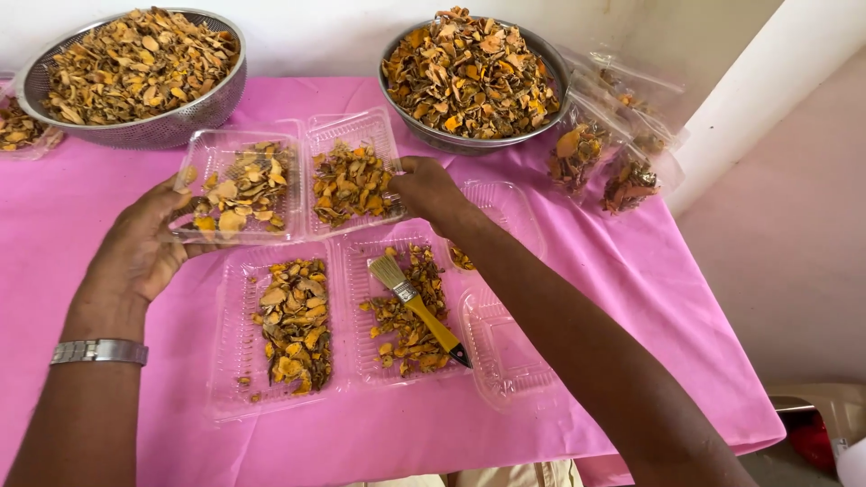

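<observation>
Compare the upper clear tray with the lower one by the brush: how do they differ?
The upper tray is held at both ends, by the left hand and the right hand; the lower tray rests untouched on the pink cloth. A yellow-handled brush lies across the lower tray's right half; the upper tray carries none. Both are clear, two-part and hold dried orange-yellow slices.

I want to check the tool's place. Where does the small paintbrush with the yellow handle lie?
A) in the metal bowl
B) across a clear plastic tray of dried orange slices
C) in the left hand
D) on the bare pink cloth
B: the small paintbrush with the yellow handle rests across the near clear plastic tray of dried orange slices, untouched by either hand.
</observation>
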